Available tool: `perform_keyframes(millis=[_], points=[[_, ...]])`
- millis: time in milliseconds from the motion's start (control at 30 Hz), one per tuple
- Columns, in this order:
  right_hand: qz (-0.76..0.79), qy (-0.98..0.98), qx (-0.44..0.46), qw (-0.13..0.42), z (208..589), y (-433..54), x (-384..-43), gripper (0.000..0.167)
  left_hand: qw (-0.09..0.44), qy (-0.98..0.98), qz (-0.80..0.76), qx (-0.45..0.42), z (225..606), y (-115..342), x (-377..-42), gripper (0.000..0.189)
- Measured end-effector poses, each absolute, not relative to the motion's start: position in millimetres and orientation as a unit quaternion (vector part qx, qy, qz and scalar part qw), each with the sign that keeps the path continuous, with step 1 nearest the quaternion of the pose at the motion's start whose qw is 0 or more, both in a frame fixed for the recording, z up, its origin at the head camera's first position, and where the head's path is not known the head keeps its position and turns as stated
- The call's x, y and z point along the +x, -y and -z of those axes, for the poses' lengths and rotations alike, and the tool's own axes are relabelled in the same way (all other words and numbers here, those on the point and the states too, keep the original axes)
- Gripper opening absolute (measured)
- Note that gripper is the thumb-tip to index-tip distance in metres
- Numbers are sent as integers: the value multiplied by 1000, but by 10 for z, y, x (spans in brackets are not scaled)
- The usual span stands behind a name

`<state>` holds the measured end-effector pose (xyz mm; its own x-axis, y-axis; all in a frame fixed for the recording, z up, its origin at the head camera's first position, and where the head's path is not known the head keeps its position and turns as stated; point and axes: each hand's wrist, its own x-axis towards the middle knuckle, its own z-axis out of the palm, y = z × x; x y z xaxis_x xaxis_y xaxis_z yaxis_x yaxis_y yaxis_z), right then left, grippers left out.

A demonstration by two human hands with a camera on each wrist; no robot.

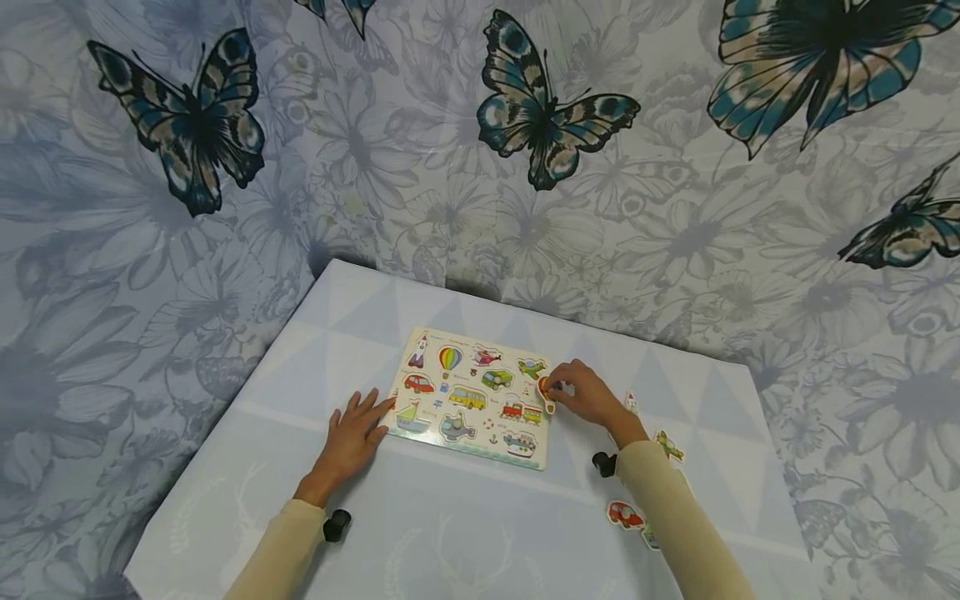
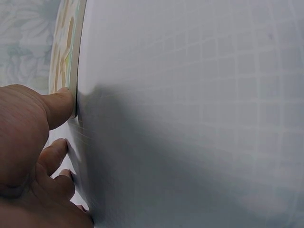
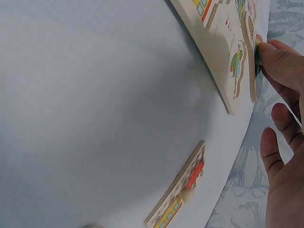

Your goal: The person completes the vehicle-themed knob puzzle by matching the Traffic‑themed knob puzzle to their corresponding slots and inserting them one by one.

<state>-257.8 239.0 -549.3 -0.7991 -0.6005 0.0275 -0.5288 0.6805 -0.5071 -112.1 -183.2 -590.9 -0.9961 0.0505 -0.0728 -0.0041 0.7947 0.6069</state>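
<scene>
A pale puzzle board (image 1: 468,450) printed with vehicles lies on the table. My right hand (image 1: 588,396) pinches a hot-air balloon puzzle piece (image 1: 550,407) between thumb and fingertips at the board's right edge. In the right wrist view the balloon piece (image 3: 251,57) stands on edge above the board's corner, and the other fingers are loosely bent. My left hand (image 1: 352,437) is spread at the board's left edge. In the left wrist view its thumb (image 2: 59,107) touches the side of the board (image 2: 73,61), while the other fingertips rest on the table.
Right of the board lie loose pieces: a rocket (image 1: 631,402), a green plane (image 1: 668,446), a red car (image 1: 625,515) and a green piece (image 1: 651,537), partly behind the right sleeve. A red and yellow knobbed piece (image 3: 192,178) shows too. A butterfly-patterned wall (image 1: 420,208) backs the table.
</scene>
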Motion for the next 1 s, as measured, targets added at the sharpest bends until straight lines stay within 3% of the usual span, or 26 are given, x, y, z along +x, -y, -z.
perform_keyframes(millis=[1000], points=[[251,-895,-359,80,5448,-1564,-2844,12,28,-947,-319,14,5946,1828,-1127,50]])
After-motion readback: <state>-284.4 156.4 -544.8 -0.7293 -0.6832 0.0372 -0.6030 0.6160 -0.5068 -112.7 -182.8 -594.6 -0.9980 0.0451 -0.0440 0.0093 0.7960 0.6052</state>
